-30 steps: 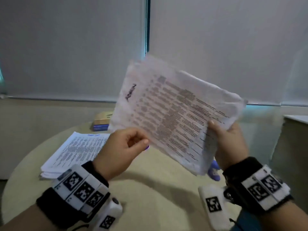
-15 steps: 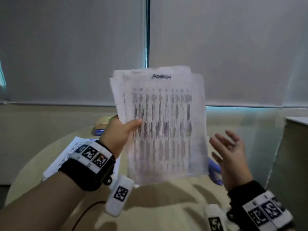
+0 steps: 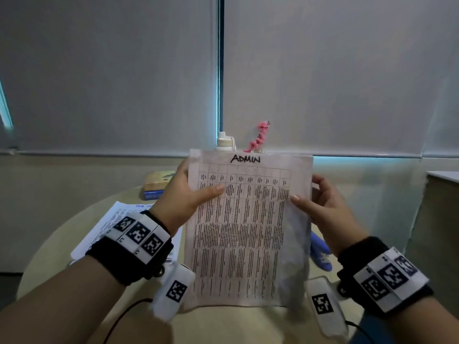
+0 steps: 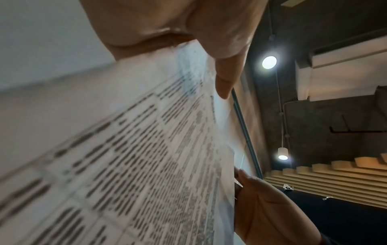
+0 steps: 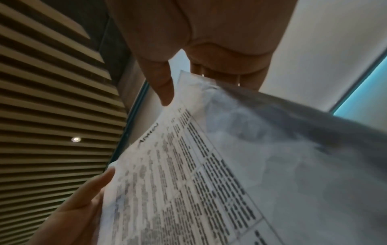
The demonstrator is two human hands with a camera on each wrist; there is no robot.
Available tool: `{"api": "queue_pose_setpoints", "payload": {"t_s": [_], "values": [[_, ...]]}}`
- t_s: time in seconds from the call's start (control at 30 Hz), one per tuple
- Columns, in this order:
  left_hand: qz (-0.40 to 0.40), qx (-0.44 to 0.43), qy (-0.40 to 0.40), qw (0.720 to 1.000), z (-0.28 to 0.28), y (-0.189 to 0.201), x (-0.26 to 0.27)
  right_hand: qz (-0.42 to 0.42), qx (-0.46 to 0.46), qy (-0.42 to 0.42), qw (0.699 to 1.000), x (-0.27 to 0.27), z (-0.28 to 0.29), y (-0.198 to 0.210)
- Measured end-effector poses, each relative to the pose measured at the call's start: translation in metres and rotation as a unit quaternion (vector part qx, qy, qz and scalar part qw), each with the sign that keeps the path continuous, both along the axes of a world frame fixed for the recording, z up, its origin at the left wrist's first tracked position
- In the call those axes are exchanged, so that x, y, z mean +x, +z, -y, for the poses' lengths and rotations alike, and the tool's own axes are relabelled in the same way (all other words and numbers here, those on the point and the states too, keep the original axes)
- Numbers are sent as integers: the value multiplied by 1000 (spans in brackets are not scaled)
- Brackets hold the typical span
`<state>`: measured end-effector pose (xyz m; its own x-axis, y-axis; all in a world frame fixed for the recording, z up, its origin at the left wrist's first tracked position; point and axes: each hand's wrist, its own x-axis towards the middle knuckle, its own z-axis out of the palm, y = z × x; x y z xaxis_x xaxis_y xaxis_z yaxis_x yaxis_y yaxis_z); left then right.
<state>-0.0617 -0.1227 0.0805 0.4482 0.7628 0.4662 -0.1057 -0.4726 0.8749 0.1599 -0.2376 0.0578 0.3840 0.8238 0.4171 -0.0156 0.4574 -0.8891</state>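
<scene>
Holding the ADMIN sheets [image 3: 248, 232] upright in both hands

Your round table [image 3: 223, 326] fills the lower part of the head view, and you hold the sheets above it, raised in front of you, with the printed grid facing you and the handwritten heading at the top. A paper stack [image 3: 109, 227] lies flat on the table to your left.

Your left hand [image 3: 183, 197] grips the left edge high up: the thumb is laid across the front and the fingers are curled behind. Your right hand [image 3: 325, 207] pinches the right edge the same way, thumb in front and fingers behind.

A book [image 3: 159, 182] lies beyond the paper stack. A blue object [image 3: 320, 252] shows just past the sheets' right edge. A bottle [image 3: 224, 142] and a pink sprig [image 3: 259, 136] rise above their top edge.
</scene>
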Motion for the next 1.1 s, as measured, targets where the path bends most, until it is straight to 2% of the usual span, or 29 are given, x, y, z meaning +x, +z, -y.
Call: {"api": "queue_pose_setpoints", "payload": {"t_s": [0.13,0.27,0.43,0.57,0.63,0.8,0.97,1.03,1.1], "values": [[57,47,0,997,4,7,-1,10,56,-17,998,-8,-1,13],[75,107,21,991,1,13,-1,122,94,-57,986,-13,-3,28],[109,97,39,989,4,14,4,202,113,-171,958,-13,-12,33],[145,142,55,978,8,21,4,198,157,-207,945,-15,-11,37],[145,138,47,979,6,21,4,201,164,-212,942,-13,-11,34],[117,99,37,988,2,11,6,202,113,-193,953,-10,-15,24],[118,134,51,983,5,16,7,189,131,-195,953,-8,-14,31],[106,128,45,985,5,16,6,192,129,-196,953,-9,-13,30],[105,111,49,987,3,13,6,158,117,-171,965,-9,-13,28]]}}
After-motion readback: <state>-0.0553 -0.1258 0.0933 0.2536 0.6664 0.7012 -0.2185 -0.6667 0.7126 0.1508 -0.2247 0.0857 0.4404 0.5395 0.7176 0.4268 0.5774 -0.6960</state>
